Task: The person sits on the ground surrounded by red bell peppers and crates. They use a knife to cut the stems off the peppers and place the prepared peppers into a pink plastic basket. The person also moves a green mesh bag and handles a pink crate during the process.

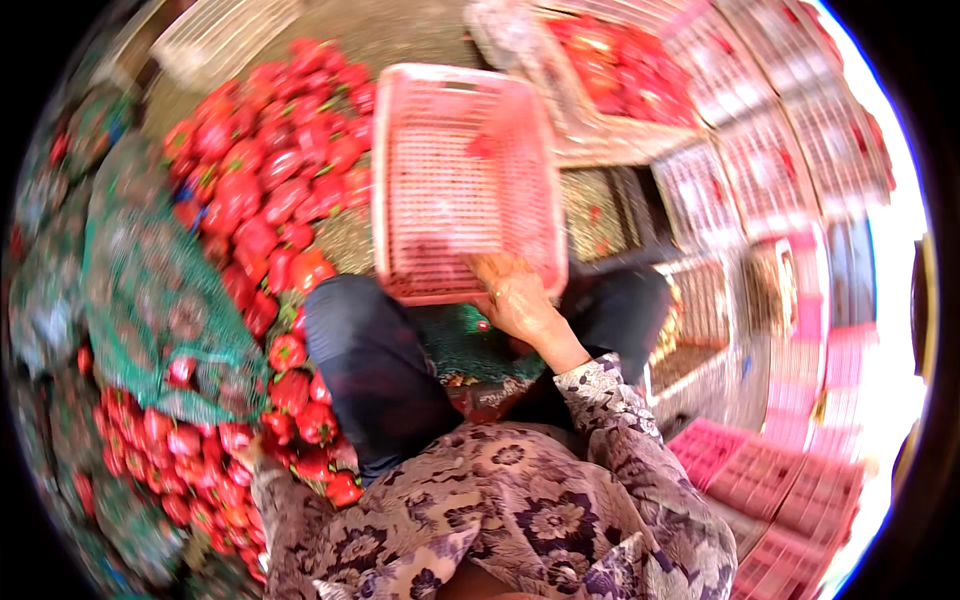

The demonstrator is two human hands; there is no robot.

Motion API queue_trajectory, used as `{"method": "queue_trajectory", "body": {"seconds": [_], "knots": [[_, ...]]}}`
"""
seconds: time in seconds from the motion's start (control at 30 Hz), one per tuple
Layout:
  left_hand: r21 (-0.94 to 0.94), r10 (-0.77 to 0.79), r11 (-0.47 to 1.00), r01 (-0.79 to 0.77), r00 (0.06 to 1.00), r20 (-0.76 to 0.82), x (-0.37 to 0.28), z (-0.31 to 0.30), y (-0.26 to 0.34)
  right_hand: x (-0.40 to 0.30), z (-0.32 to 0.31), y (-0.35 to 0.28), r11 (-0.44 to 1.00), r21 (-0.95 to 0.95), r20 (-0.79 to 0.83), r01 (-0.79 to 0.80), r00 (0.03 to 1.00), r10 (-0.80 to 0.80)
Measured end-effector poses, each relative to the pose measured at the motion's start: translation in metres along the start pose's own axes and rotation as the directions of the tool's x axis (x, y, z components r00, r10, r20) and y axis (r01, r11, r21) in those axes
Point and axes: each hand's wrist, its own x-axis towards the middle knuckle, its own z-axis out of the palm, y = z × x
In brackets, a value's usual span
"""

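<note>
A pink slatted plastic crate (439,187) is tilted in front of my knees. My right hand (514,296) grips its near rim, with the fingers over the inside. A blurred red patch shows on the crate's inner right side. At my left side, my left hand (249,452) reaches down among red bell peppers (184,442); its fingers are mostly hidden, so its grip cannot be made out. More red bell peppers (281,169) are heaped beyond my left knee. Between the two groups lies a green mesh sack (161,292) with peppers inside.
A lined crate of red peppers (622,71) stands at the far right. Stacked light crates (757,165) rise beside it, and stacked pink crates (780,487) stand at lower right. More mesh sacks (52,262) line the left edge. A white crate (225,37) sits at the far left.
</note>
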Motion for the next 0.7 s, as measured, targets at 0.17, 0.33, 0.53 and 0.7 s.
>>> {"method": "queue_trajectory", "body": {"seconds": [0.17, 0.33, 0.53, 0.7], "knots": [[-0.643, -0.059, 0.757, 0.113, 0.993, 0.104, -0.023, -0.006, 0.036, -0.102, -0.126, 0.04, 0.932, 0.201, -0.776, -0.303, 0.531, 0.34], [-0.952, 0.097, 0.274, 0.137, 0.981, 0.169, -0.044, -0.034, 0.115, -0.333, -0.1, 0.221, 0.469, 0.332, -0.662, -0.819, 0.152, 0.734], [-0.991, 0.478, -0.096, 0.095, 0.877, 0.038, -0.077, -0.111, 0.251, -0.445, 0.023, 0.271, 0.187, 0.444, -0.27, -0.876, 0.068, 0.96], [-0.989, 0.716, -0.144, 0.016, 0.692, -0.093, -0.145, -0.147, 0.381, -0.362, 0.044, 0.213, 0.333, 0.168, -0.137, -0.928, 0.313, 0.94]]}}
